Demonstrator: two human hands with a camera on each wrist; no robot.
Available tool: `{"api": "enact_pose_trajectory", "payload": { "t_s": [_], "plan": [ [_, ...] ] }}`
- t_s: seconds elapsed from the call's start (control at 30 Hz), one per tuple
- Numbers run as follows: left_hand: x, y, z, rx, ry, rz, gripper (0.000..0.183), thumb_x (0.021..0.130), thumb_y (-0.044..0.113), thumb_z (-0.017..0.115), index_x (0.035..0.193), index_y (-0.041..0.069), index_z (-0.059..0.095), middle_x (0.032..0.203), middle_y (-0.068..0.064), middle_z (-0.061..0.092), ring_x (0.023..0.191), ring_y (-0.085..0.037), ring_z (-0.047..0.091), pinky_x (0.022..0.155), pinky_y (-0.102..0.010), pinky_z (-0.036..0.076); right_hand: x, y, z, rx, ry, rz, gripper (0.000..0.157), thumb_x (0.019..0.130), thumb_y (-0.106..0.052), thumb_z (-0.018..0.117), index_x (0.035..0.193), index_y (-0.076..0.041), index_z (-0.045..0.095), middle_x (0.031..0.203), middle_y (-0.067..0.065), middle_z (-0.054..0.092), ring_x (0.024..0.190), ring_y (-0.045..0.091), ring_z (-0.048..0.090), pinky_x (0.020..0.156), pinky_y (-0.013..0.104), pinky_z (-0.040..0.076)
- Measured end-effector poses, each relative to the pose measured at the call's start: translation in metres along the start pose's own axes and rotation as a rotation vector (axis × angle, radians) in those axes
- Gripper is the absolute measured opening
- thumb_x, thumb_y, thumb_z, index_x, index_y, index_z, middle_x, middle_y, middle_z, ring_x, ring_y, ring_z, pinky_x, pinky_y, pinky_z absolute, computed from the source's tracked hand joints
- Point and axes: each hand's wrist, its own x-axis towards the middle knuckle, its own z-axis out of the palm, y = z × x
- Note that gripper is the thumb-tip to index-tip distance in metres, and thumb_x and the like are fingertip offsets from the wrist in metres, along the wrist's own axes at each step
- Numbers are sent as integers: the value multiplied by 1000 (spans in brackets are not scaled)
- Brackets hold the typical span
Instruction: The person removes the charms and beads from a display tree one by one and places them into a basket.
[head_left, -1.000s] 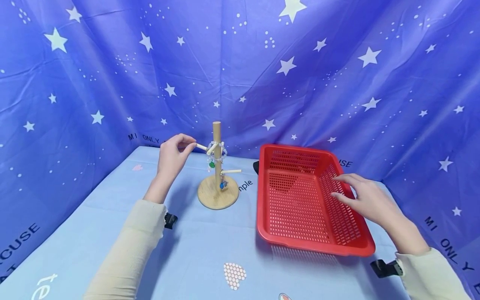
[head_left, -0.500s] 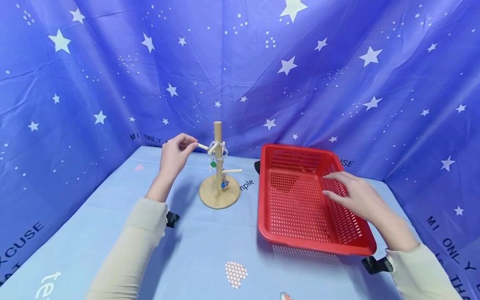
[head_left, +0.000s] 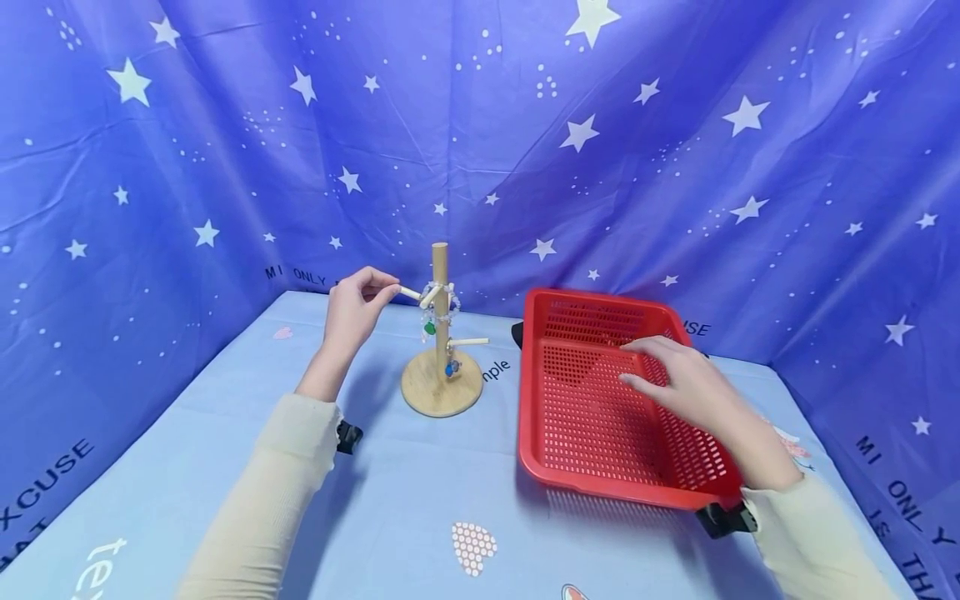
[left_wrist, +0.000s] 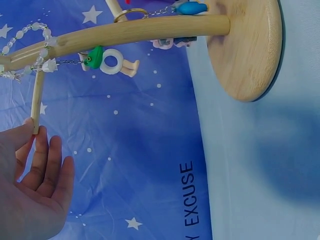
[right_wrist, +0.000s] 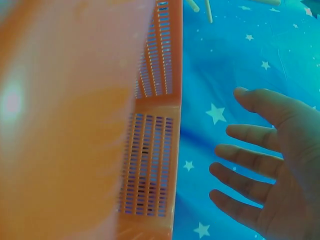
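A wooden peg stand [head_left: 441, 317] rises upright from a round base, left of centre in the head view. My left hand [head_left: 356, 307] pinches the tip of its upper left peg [left_wrist: 37, 102] between thumb and fingers. A pale beaded bracelet [left_wrist: 44, 42] hangs around the post near the upper pegs, with a green charm [left_wrist: 94, 57] dangling below. On the lower right side hangs a key ring [left_wrist: 131, 12] with a blue charm [head_left: 452, 368]. My right hand [head_left: 678, 375] hovers over the basket's right part, fingers spread and holding nothing in the right wrist view.
A red plastic basket [head_left: 531, 400] with perforated walls stands on the table right of the stand. A pale blue printed cloth [head_left: 420, 508] covers the table. Behind it hangs a blue star-patterned curtain [head_left: 495, 150].
My right hand has moved left, from the basket's right edge to farther over its inside. The left hand keeps its pinch on the peg. The head view has shifted slightly.
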Motion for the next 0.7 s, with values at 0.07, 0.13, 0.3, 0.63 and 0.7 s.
{"api": "enact_pose_trajectory", "payload": {
  "t_s": [0.07,0.13,0.3,0.63,0.7],
  "plan": [
    [1,0,0,-5,-4,-7,19,95,21,68,104,5,73,102,-15,75,93,-26,70,84,-38,56,2,-2,0,-1,3,-8,49,94,-38,68,130,-6,61,133,20,62,126,43,55,102,64,44],
    [1,0,1,-8,-4,-12,19,95,21,69,104,5,73,102,-15,76,93,-26,70,85,-39,56,4,-5,0,0,11,-18,48,94,-37,69,130,-6,62,132,20,62,126,42,55,102,64,44],
    [1,0,1,-20,-6,-17,18,95,20,69,104,5,72,103,-15,76,95,-27,71,86,-41,57,7,-12,-2,12,28,-31,45,93,-35,70,129,-8,63,130,17,64,125,40,56,102,63,44],
    [0,1,0,-25,-16,-17,20,95,21,69,105,5,72,103,-15,75,95,-27,71,84,-39,55,18,-27,-8,38,5,-32,47,94,-37,69,131,-9,62,133,15,63,128,38,54,103,62,45],
    [0,1,0,-25,-15,-15,20,95,21,69,105,5,72,103,-15,75,95,-27,71,84,-39,56,22,-29,-8,48,7,-37,46,94,-36,69,131,-9,62,133,14,63,128,37,55,103,60,45]
  ]
}}
